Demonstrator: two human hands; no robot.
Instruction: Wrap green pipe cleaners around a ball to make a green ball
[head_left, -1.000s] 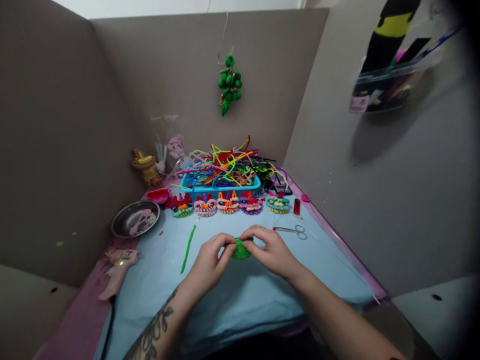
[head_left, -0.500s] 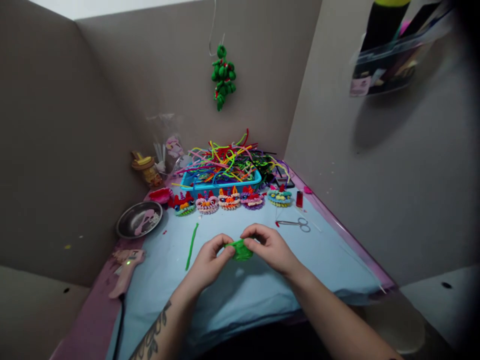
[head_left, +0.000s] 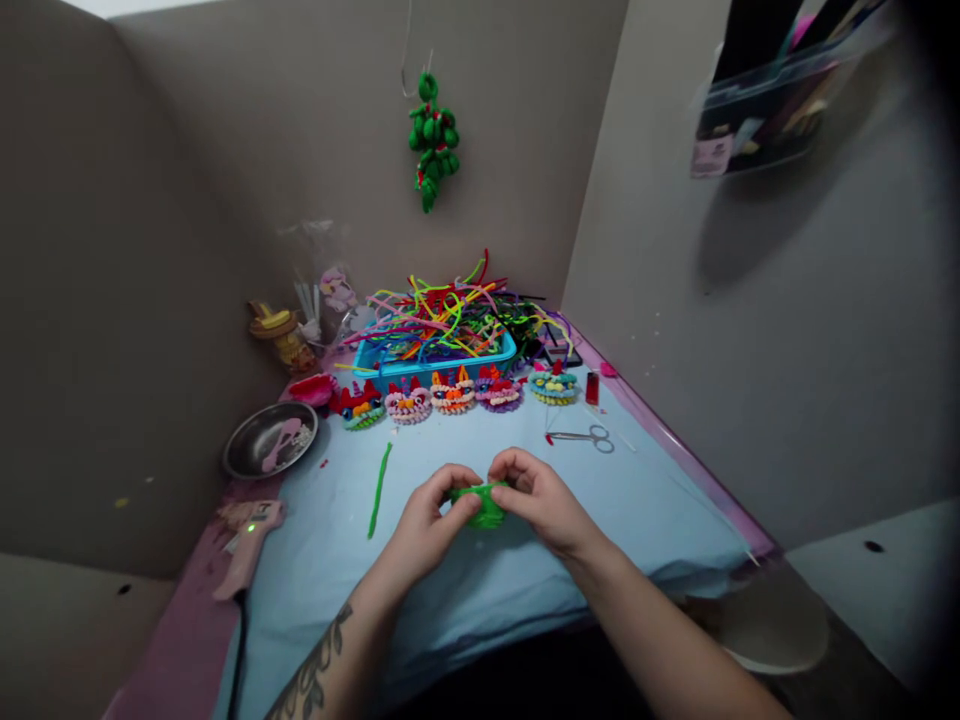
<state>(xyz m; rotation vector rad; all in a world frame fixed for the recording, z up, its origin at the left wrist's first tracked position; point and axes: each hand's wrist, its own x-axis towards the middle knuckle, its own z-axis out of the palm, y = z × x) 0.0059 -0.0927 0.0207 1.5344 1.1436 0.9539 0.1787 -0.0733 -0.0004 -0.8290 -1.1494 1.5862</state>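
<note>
Between my two hands is a small green fuzzy piece (head_left: 487, 510), which looks shaped from pipe cleaner. My left hand (head_left: 435, 515) pinches its left side between thumb and fingers. On its right side, the thumb and fingers of my right hand (head_left: 544, 505) are closed on it. Part of the piece is hidden behind my fingers. To the left of my left hand, a loose green pipe cleaner (head_left: 380, 490) lies on the light blue cloth (head_left: 315, 560). Beyond my right hand lies a pair of scissors (head_left: 585, 437).
Several colourful pipe-cleaner animal heads (head_left: 452, 393) line up before a blue basket (head_left: 435, 372) heaped with pipe cleaners (head_left: 450, 315). At left are a metal bowl (head_left: 259, 462) and a pink glue gun (head_left: 244, 560) with its cord. A green ornament (head_left: 433, 140) hangs at the back wall.
The whole view has shifted slightly, so the table things appear a little further left. Both hands still hold the green piece, with a small shift of the fingers around it.
</note>
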